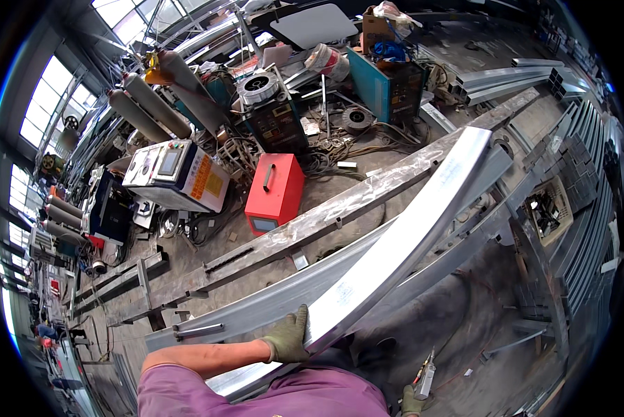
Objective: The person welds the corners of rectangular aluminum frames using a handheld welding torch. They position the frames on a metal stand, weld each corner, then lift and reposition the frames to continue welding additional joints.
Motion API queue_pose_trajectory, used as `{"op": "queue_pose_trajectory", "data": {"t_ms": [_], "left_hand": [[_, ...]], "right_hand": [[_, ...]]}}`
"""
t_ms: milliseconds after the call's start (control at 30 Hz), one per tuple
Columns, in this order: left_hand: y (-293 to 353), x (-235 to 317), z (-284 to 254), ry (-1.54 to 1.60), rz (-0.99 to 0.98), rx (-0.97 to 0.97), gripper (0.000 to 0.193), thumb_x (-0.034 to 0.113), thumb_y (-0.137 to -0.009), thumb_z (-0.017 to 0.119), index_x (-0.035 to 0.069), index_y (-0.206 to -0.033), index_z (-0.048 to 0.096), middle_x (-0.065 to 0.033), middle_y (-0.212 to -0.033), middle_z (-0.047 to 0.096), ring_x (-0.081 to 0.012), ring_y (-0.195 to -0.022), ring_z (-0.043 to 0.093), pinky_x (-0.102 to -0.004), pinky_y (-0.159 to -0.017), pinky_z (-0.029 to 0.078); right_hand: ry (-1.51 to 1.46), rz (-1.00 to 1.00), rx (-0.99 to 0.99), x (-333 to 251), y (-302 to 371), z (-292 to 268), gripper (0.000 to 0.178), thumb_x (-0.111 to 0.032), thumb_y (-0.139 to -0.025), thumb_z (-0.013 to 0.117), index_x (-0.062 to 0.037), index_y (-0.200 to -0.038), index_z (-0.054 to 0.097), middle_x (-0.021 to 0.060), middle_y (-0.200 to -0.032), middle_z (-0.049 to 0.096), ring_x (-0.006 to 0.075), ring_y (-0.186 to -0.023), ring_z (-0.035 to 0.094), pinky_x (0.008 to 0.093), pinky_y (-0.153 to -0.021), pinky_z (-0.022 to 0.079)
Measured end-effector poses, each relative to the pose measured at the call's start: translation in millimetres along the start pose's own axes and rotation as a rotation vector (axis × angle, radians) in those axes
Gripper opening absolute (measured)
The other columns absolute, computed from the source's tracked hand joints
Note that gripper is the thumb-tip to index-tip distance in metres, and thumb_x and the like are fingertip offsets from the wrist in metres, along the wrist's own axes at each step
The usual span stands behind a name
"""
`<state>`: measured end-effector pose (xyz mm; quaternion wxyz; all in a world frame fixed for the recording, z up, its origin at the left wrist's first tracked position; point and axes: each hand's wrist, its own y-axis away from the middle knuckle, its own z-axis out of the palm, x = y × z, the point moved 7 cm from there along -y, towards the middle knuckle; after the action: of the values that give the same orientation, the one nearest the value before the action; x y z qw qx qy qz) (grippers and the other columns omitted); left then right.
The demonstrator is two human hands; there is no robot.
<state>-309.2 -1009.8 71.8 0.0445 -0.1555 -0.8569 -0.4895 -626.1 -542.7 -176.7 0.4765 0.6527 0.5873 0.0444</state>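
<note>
My left hand [289, 339], in a green work glove, lies against the left edge of a long, shiny silver metal beam [388, 250]. Its fingers are stretched out along that edge. The beam runs from beside my body up to the far right, above duller grey steel channels [270, 299]. Low at the right, my right hand [413, 401], also gloved, is closed round a small silver block-shaped tool [425, 382] with a thin pointed end and a bit of red and yellow. Its exact kind is unclear, and the picture's lower edge cuts off part of that hand.
A long rusty steel rail [312, 226] crosses beyond the beam. Past it stand a red box-shaped machine [276, 189], a white control unit [176, 174], gas cylinders [141, 104] and tangled cables [346, 156]. Stacked metal profiles [586, 208] and a parts crate [549, 208] are at right.
</note>
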Motion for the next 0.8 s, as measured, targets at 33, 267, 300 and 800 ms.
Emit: {"op": "queue_pose_trajectory", "data": {"t_ms": [33, 267, 300, 800], "left_hand": [[2.3, 6.7, -6.4, -0.026, 0.005, -0.005, 0.134, 0.041, -0.078, 0.086, -0.005, -0.176, 0.005, -0.04, -0.156, 0.048, -0.0513, -0.141, 0.059, -0.0527, -0.117, 0.051], [-6.2, 30.4, -18.7, -0.236, 0.092, 0.01, 0.131, 0.039, -0.081, 0.086, -0.005, -0.175, 0.006, -0.0414, -0.155, 0.048, -0.0556, -0.139, 0.057, -0.0551, -0.115, 0.051], [-5.6, 36.3, -24.1, -0.279, 0.086, -0.012, 0.129, 0.037, -0.082, 0.084, -0.005, -0.175, 0.007, -0.0415, -0.154, 0.048, -0.0558, -0.139, 0.057, -0.055, -0.115, 0.051], [-65.1, 87.1, -46.5, -0.693, 0.537, 0.06, 0.104, 0.019, -0.087, 0.069, -0.013, -0.17, 0.016, -0.0441, -0.141, 0.057, -0.0545, -0.122, 0.066, -0.0599, -0.102, 0.053]], "right_hand": [[-0.022, -0.001, 0.014, -0.4, 5.7, 1.2, 0.04, -0.031, -0.088, 0.081, -0.0051, -0.118, 0.072, 0.0079, -0.096, 0.073, 0.0227, -0.081, 0.07, 0.0427, -0.075, 0.059], [-0.028, 0.043, 0.073, -5.9, 38.8, -7.2, 0.025, -0.02, -0.088, 0.081, -0.0067, -0.107, 0.074, 0.0033, -0.094, 0.071, 0.0196, -0.083, 0.069, 0.041, -0.074, 0.058], [0.001, 0.083, 0.086, -6.4, 45.7, -8.1, 0.022, -0.019, -0.088, 0.08, -0.0071, -0.105, 0.074, 0.0024, -0.093, 0.071, 0.0189, -0.081, 0.068, 0.0404, -0.072, 0.058], [-0.156, 0.028, 0.17, 9.0, 74.9, -11.1, 0.02, -0.016, -0.081, 0.083, -0.0065, -0.094, 0.072, 0.0028, -0.085, 0.072, 0.0208, -0.072, 0.07, 0.0412, -0.067, 0.057]]}}
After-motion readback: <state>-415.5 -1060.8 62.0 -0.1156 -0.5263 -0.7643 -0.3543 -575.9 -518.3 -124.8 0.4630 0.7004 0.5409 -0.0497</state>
